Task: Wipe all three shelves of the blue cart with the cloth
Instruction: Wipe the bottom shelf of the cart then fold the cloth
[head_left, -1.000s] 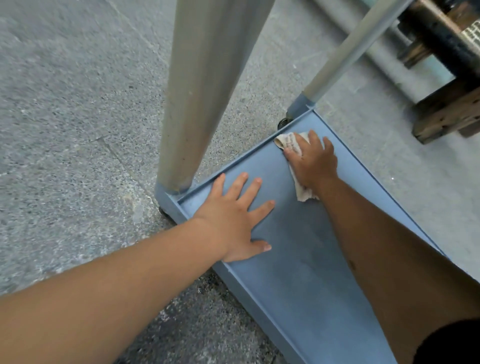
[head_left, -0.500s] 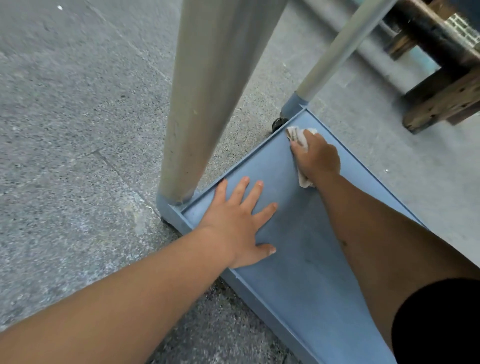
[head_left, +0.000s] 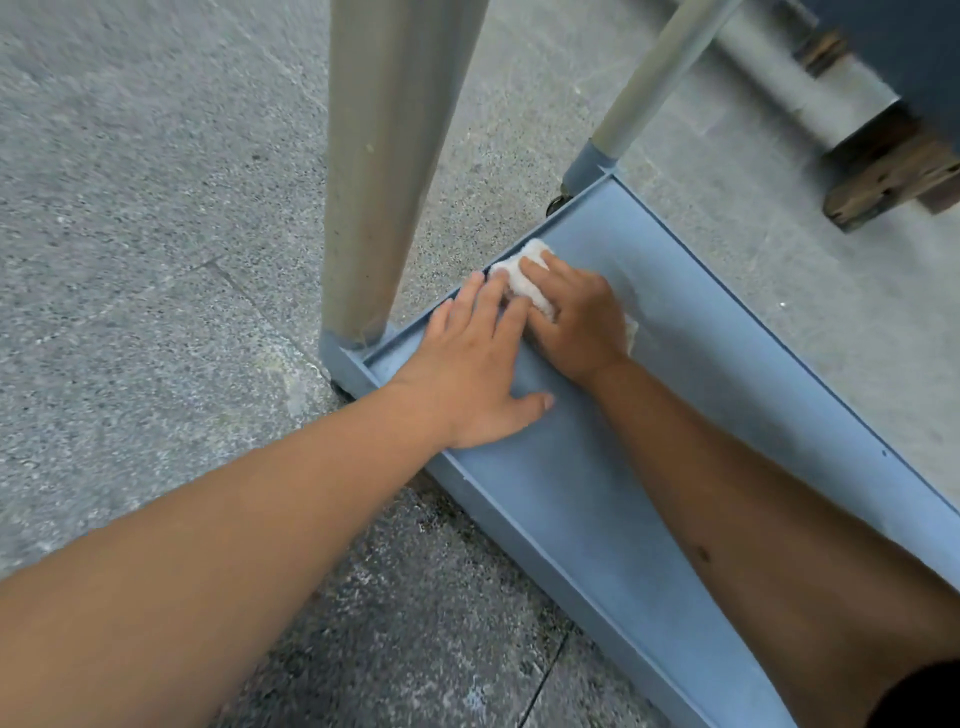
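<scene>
My right hand (head_left: 576, 322) closed over the white cloth (head_left: 522, 275), pressing it against the far rim of the blue cart's bottom shelf (head_left: 597, 499), my left hand (head_left: 472, 374) open and flat just beside it, fingertips touching the cloth, shelf holding only hands and cloth

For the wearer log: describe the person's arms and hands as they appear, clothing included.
Both forearms are bare, with no sleeves, gloves, watch or rings visible on the left hand or right hand. The right forearm carries a small dark spot partway up. A dark piece of clothing shows at the lower right corner; what it is cannot be told.
</scene>
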